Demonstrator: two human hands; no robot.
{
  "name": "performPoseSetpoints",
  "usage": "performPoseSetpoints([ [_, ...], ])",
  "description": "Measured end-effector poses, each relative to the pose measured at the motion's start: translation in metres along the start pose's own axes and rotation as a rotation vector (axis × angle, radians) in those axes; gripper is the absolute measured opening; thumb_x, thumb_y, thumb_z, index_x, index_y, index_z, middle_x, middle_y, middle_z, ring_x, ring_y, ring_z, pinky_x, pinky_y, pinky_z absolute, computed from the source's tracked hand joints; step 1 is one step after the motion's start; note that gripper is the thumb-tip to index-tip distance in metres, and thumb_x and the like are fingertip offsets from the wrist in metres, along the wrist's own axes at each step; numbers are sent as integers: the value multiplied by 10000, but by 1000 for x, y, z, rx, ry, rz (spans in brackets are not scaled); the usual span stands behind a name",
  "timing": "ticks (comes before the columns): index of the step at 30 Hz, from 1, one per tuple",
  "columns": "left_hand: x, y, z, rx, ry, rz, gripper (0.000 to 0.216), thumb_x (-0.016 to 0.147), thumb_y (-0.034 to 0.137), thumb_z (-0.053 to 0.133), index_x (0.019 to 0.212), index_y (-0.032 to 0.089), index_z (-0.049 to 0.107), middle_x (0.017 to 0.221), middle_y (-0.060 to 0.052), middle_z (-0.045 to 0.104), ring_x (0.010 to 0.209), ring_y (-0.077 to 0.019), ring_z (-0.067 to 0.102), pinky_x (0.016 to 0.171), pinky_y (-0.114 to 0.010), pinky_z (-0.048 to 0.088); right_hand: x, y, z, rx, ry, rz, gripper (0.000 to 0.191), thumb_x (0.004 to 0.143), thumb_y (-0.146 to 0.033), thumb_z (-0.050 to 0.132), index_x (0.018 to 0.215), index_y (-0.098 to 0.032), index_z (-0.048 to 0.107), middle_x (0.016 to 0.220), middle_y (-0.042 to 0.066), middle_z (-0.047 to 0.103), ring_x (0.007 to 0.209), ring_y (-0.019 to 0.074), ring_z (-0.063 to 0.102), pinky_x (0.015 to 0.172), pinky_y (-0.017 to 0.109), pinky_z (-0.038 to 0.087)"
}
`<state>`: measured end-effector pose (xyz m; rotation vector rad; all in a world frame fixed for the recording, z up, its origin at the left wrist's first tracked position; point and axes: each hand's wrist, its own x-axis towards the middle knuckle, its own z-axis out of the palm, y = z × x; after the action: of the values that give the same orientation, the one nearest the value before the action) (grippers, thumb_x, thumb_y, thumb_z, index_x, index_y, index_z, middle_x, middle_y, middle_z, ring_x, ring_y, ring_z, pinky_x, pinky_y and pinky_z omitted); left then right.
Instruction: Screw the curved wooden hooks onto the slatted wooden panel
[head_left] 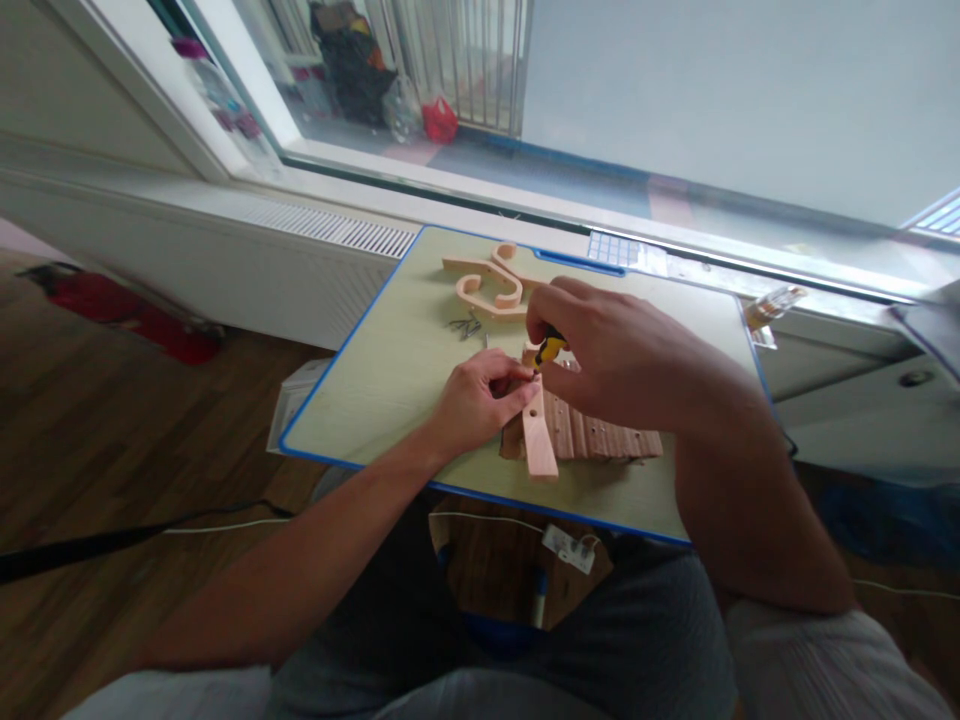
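My right hand (600, 335) is closed around a yellow-and-black screwdriver (551, 347), its tip pointing down at a pale wooden piece (538, 445). At that tip my left hand (480, 392) pinches thumb and fingers together; whatever small thing they hold is hidden. A round hole shows in the pale piece, which lies across a brown ridged wooden board (592, 425) dotted with small holes or screw heads. Beyond my hands, several curved wooden hooks (491, 283) lie together. Close by them is a small pile of screws (466, 325).
The blue-edged folding table (360, 400) stands over my lap, against a white radiator cover (315, 240) and window sill. A clear container (772, 305) sits beyond the table's right edge. On the floor at left lies a red fire extinguisher (127, 310).
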<state>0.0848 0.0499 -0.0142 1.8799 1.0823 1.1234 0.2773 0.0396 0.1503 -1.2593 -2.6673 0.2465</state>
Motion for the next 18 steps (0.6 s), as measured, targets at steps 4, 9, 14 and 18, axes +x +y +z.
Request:
performPoseSetpoints([
  [4,-1,0,1,-1,6,-20,84,927,274,795,914,191,787,900,-29,728,812,-170,604,776,-332,501,0,3,-1,63,-24,-19,276,907,-165,546,1164,-186,643,1029,96,750,868,212,595,746,347,371],
  [9,-2,-2,0,31,-8,-11,96,933,283,804,986,204,818,894,-21,715,805,-168,598,766,-327,490,7,0,3,15,39,13,245,941,-238,571,1138,-183,706,968,97,764,827,218,585,733,368,341],
  [14,-2,-5,0,29,-1,10,90,936,267,809,1004,210,826,939,-30,733,843,-174,625,808,-331,526,11,-2,4,-33,46,85,223,904,-261,613,1078,-222,747,886,70,753,741,203,569,681,372,277],
  [18,-3,-7,1,11,8,46,57,959,237,779,966,209,828,945,-42,753,877,-181,655,855,-348,550,11,-3,3,-67,45,123,170,901,-283,634,1008,-229,754,798,52,710,697,191,559,669,372,247],
])
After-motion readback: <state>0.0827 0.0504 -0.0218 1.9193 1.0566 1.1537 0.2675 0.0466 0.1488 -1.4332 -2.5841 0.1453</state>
